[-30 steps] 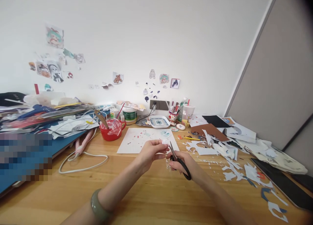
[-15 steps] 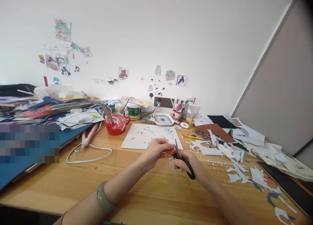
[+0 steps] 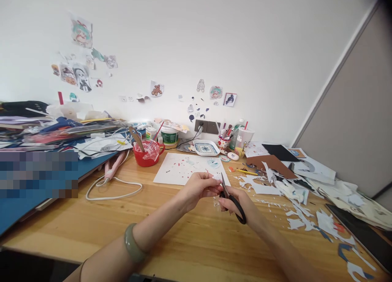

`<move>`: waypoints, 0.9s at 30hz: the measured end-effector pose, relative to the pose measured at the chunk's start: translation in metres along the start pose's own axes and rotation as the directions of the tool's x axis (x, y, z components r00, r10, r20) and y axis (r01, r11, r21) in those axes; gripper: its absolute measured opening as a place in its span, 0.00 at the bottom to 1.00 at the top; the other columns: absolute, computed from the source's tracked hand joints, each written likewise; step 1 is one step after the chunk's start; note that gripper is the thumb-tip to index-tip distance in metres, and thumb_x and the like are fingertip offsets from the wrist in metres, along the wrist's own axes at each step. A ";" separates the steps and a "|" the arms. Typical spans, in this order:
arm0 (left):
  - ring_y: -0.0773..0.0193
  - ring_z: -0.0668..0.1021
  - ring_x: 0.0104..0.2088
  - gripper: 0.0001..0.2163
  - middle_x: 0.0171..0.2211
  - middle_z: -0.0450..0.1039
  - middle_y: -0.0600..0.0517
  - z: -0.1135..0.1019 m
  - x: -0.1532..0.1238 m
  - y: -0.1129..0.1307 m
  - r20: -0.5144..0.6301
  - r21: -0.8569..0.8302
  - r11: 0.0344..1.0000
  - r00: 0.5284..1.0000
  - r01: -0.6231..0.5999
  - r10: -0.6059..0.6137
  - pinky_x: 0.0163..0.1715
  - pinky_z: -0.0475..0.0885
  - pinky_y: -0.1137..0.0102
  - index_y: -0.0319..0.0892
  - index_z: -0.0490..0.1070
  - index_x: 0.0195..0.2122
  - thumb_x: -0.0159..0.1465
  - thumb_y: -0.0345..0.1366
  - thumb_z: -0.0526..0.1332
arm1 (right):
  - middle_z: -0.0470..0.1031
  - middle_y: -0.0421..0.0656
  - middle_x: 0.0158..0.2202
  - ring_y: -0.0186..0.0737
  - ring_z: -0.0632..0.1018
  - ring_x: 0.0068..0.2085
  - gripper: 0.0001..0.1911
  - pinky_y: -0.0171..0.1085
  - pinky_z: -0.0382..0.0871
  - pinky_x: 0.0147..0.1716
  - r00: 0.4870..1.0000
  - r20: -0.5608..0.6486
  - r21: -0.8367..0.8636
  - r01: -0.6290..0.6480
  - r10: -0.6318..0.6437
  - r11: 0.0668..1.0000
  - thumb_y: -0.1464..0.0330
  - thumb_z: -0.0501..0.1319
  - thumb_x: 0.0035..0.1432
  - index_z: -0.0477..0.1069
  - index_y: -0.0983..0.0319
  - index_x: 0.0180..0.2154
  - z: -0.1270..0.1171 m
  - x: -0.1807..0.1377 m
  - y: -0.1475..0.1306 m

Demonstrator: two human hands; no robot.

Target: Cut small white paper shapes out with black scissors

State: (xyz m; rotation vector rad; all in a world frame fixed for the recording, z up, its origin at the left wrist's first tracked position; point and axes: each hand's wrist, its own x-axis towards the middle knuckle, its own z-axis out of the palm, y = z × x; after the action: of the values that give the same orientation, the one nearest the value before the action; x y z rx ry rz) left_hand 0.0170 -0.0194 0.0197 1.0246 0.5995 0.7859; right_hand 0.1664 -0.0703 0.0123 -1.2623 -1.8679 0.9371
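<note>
The wooden desk [image 3: 190,249] fills the lower part of the view. Its near edge runs along the bottom left, and its far edge meets the white wall [image 3: 214,41]. A grey panel [image 3: 352,122] closes the right side at a slant.

On the left, a raised blue surface [image 3: 18,212] overhangs the desk and carries a tall pile of papers and cables [image 3: 61,130]. Its edge cuts diagonally towards the red bowl [image 3: 147,155]. On the right, loose paper scraps [image 3: 294,196] spread from the far edge to the near right corner. A dark flat slab [image 3: 361,237] lies along the right edge among them.

The widest bare wood is the near middle and near left, under and beside the forearms. A looped white cable [image 3: 113,190] lies at its left limit. A white sheet [image 3: 180,171] lies flat just beyond the hands, in front of the bowl.

The left hand [image 3: 199,188], with a green bangle [image 3: 132,243] on its wrist, is over the middle of the desk. Its fingertips are pinched together on a small white paper piece [image 3: 217,177] held above the near edge of the sheet.

The right hand [image 3: 241,202], just to the right and touching the left at the fingers, has its fingers curled closed through the black handles of the scissors [image 3: 235,200]. The blades point up and away to the paper piece. How far apart they are is too small to tell.
</note>
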 end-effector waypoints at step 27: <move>0.71 0.73 0.23 0.09 0.23 0.72 0.50 -0.002 0.001 0.002 0.025 0.014 1.000 0.999 -0.025 0.025 0.28 0.67 0.76 0.35 0.67 0.22 0.45 0.35 0.65 | 0.63 0.36 0.18 0.29 0.66 0.19 0.10 0.28 0.58 0.18 0.998 -0.031 0.048 -0.047 0.048 0.998 0.63 0.54 0.50 0.62 0.63 0.25 0.000 -0.002 -0.002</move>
State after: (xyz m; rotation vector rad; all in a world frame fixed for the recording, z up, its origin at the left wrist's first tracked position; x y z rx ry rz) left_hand 0.0150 -0.0169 0.0204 1.0550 0.5727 0.7912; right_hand 0.1657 -0.0725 0.0134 -1.2911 -1.7879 0.9751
